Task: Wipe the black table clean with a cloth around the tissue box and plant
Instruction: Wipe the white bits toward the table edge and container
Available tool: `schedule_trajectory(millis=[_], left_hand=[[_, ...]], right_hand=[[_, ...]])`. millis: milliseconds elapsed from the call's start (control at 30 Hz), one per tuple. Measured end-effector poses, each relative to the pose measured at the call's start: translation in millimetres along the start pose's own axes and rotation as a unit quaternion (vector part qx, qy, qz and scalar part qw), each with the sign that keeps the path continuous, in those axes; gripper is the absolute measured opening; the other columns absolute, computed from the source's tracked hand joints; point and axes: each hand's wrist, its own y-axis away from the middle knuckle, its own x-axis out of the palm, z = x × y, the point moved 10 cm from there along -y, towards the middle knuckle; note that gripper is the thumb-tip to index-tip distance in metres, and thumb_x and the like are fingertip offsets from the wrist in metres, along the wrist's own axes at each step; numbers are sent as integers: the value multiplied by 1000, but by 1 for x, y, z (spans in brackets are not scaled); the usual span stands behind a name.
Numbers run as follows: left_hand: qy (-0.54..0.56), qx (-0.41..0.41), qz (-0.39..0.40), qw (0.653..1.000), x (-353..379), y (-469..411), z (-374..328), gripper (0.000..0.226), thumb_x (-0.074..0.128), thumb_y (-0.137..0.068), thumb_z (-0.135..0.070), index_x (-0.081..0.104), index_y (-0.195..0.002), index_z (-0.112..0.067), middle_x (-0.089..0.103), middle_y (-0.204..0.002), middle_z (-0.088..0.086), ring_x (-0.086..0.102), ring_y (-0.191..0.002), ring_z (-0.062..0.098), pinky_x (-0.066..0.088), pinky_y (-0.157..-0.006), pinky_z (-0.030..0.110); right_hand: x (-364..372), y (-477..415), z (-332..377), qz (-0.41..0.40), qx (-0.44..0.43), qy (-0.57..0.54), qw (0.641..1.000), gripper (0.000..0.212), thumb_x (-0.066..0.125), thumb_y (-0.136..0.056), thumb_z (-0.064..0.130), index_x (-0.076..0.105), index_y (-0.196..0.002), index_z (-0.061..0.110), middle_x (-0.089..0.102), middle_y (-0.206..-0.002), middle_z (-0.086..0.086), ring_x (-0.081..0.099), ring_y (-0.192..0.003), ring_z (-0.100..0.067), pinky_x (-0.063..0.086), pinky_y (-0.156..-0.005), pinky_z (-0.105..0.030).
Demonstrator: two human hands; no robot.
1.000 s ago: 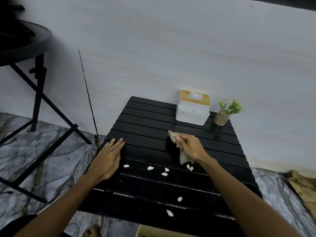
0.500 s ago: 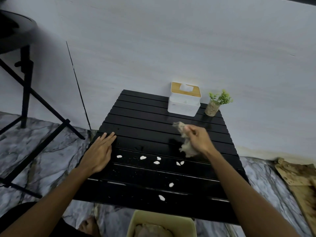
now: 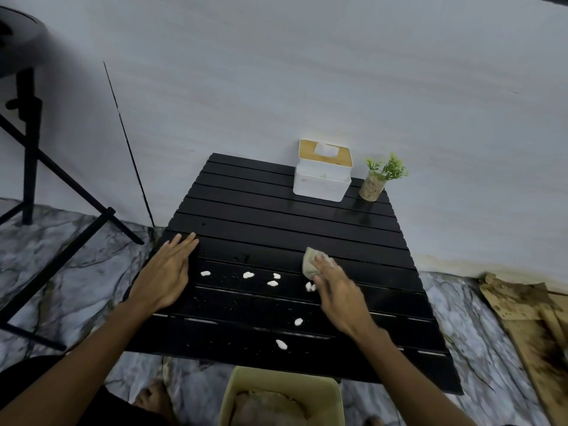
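Observation:
A black slatted table [image 3: 246, 216] stands against the wall. At its far right corner sit a white tissue box [image 3: 322, 176] with a wooden lid and a small green plant [image 3: 378, 176] in a jar. My right hand [image 3: 336, 290] presses a crumpled beige cloth [image 3: 310, 262] flat on the table's middle right. My left hand [image 3: 166, 272] lies flat, fingers apart, on the left edge. Several white crumbs [image 3: 248, 275] are scattered across the near slats between my hands.
A pale green bin [image 3: 325, 392] with cloth inside stands below the table's near edge. A black stand [image 3: 30, 142] with angled legs is at the left. Stained cardboard [image 3: 528, 315] lies on the marble floor at the right.
My right hand has brought the lifted cloth down onto the table and spread over it. My left hand has stayed flat. The camera has tilted down, showing more of the bin.

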Motion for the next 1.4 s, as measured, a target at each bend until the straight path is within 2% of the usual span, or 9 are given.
schedule_trajectory(millis=[200, 300, 400, 533, 633, 733, 967, 1200, 1400], left_hand=[[-3, 0, 2, 1000, 1, 0, -1, 46, 43, -98, 1, 45, -144, -5, 39, -154, 6, 29, -146, 27, 16, -120, 36], [-3, 1, 2, 1000, 1, 0, 0, 46, 43, -98, 1, 45, -144, -5, 39, -153, 6, 29, -146, 28, 16, -120, 36], [-3, 0, 0, 1000, 2, 1, 1, 46, 43, -98, 1, 46, -143, -5, 40, -153, 6, 30, -145, 27, 17, -120, 36], [-5, 9, -2, 1000, 3, 1, 2, 46, 41, -98, -1, 45, -144, -5, 40, -153, 6, 30, -145, 27, 18, -120, 38], [-8, 7, -2, 1000, 4, 1, 4, 46, 40, -99, -2, 45, -144, -6, 40, -153, 6, 30, -145, 27, 18, -120, 38], [-6, 9, -6, 1000, 2, 1, 2, 46, 37, -98, -6, 46, -144, -5, 40, -153, 6, 31, -145, 27, 17, -120, 36], [0, 3, -1, 1000, 2, 1, 2, 47, 43, -97, 1, 45, -144, -6, 39, -153, 6, 29, -146, 26, 16, -121, 35], [11, 3, 7, 1000, 0, 2, 0, 48, 40, -98, 0, 42, -146, -6, 36, -155, 5, 25, -147, 23, 13, -121, 33], [4, -3, 11, 1000, 3, 2, 2, 54, 29, -93, -11, 42, -145, -4, 38, -154, 8, 27, -146, 26, 14, -121, 34]], right_hand=[[22, 26, 67, 40, -95, -123, 987, 39, 42, -109, 31, 51, -147, 28, 49, -153, 10, 40, -145, -4, 40, -117, -33], [-24, 32, 52, -29, -21, -216, 976, 33, 43, -109, 28, 60, -137, 28, 62, -139, 10, 77, -88, -7, 60, -78, -25], [-58, 55, -20, -91, 129, -157, 975, 32, 41, -107, 40, 59, -133, 33, 69, -114, 4, 74, -56, -12, 62, -60, -38], [-54, 92, -50, -135, 173, -2, 976, 41, 44, -104, 38, 55, -140, 25, 62, -140, -5, 66, -120, -32, 58, -90, -49], [-24, 107, -11, -153, 173, 28, 973, 42, 48, -104, 30, 55, -144, 17, 50, -153, -2, 47, -142, -30, 52, -99, -52], [10, 111, 29, -176, 167, 27, 970, 42, 57, -101, 21, 56, -143, 15, 52, -152, -3, 44, -144, -31, 52, -97, -57], [37, 75, 92, -184, 127, -62, 973, 46, 32, -107, 34, 54, -144, 17, 53, -151, -1, 43, -145, -25, 53, -103, -50], [9, -14, 38, -137, 172, -99, 971, 43, 35, -108, 34, 44, -149, 22, 52, -150, -12, 49, -138, -33, 46, -106, -55], [64, -76, 100, 81, -85, -27, 993, 43, 38, -109, 34, 44, -152, 27, 40, -160, 4, 29, -152, -16, 35, -118, -48]])
